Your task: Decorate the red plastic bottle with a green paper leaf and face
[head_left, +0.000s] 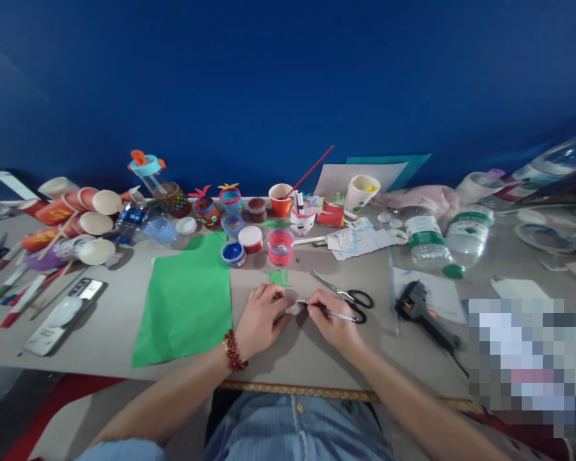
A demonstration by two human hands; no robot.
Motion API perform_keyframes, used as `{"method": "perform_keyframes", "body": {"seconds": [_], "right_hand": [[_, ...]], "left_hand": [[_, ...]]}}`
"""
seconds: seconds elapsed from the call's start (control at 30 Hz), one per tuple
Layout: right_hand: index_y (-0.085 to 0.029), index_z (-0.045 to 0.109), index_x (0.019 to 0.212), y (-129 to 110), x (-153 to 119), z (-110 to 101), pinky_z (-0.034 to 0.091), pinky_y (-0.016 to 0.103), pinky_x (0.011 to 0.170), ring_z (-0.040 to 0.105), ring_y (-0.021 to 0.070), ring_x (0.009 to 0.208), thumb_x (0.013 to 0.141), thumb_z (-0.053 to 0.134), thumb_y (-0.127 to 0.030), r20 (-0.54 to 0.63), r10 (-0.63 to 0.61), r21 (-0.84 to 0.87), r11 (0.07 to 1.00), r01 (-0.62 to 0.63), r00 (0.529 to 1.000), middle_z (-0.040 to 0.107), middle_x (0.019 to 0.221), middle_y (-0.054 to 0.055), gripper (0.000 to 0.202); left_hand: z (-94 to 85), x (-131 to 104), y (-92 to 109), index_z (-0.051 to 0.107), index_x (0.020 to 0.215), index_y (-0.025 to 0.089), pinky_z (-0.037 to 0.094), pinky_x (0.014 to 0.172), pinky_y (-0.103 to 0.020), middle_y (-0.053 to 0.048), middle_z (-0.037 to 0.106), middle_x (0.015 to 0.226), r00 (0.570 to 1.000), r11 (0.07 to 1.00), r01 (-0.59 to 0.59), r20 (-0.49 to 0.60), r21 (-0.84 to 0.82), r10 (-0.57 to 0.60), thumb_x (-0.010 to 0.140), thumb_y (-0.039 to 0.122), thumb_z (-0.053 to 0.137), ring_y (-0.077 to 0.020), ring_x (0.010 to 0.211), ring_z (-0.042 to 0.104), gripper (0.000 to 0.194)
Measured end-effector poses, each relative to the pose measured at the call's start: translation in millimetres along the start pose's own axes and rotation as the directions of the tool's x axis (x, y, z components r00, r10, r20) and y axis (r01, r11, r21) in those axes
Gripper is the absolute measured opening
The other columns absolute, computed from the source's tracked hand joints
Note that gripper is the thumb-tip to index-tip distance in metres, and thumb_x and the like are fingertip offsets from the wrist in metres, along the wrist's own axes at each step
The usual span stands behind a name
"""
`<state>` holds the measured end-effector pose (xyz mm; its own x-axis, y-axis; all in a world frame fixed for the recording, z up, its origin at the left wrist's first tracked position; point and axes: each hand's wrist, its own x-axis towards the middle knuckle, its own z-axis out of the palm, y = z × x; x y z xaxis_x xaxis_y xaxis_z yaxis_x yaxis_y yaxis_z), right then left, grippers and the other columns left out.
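Near the table's front middle, my left hand (pixel 264 317) pinches a small whitish piece (pixel 295 308) against the tabletop. My right hand (pixel 335 323) is closed round a slim pen (pixel 338 314), its dark tip touching or very close to that piece. Black-handled scissors (pixel 348 296) lie just beyond my right hand. Green paper scraps (pixel 278 277) are just past my left fingertips. A large green sheet (pixel 189 301) lies flat to the left of my left hand. Past the scraps stands a clear cup with red (pixel 280 247).
A glue gun (pixel 425 314) lies to the right, near plastic bottles (pixel 425 237). On the left are a phone (pixel 64 317) and stacked paper cups (pixel 91 224). Paint jars (pixel 233 252), decorated cups and a cup with a red stick (pixel 281 203) line the back.
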<state>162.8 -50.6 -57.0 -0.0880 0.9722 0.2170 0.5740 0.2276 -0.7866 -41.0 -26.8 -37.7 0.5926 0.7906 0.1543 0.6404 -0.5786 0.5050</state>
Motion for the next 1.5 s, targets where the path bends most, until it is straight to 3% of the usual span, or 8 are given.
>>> {"method": "perform_keyframes", "body": {"seconds": [1.1, 1.5], "right_hand": [[-0.021, 0.054, 0.067, -2.6, 0.5, -1.0, 0.036, 0.025, 0.059, 0.050, 0.0150, 0.059, 0.079, 0.048, -0.016, -0.063, -0.006, 0.009, 1.000, 0.007, 0.998, 0.053, 0.060, -0.001, 0.014], [-0.021, 0.056, 0.071, -0.4, -0.2, 0.6, 0.037, 0.026, 0.060, 0.052, 0.0158, 0.061, 0.081, 0.049, -0.017, -0.001, -0.001, -0.011, 1.000, 0.001, 1.000, 0.056, 0.064, -0.001, 0.012]], "left_hand": [[0.1, -0.3, -0.8, 0.064, 0.111, 0.025, 0.043, 0.088, -0.042, -0.008, 0.056, 0.113, 1.000, 1.000, -0.003, -0.004, -0.004, 0.003, 0.088, 0.029, 0.054, -0.0258, 0.103, 0.050, 0.025], [1.3, 0.2, -2.1, 0.064, 0.112, 0.025, 0.043, 0.088, -0.041, -0.008, 0.056, 0.113, 1.000, 1.000, -0.006, -0.006, 0.001, 0.006, 0.089, 0.031, 0.055, -0.0253, 0.103, 0.050, 0.025]]}}
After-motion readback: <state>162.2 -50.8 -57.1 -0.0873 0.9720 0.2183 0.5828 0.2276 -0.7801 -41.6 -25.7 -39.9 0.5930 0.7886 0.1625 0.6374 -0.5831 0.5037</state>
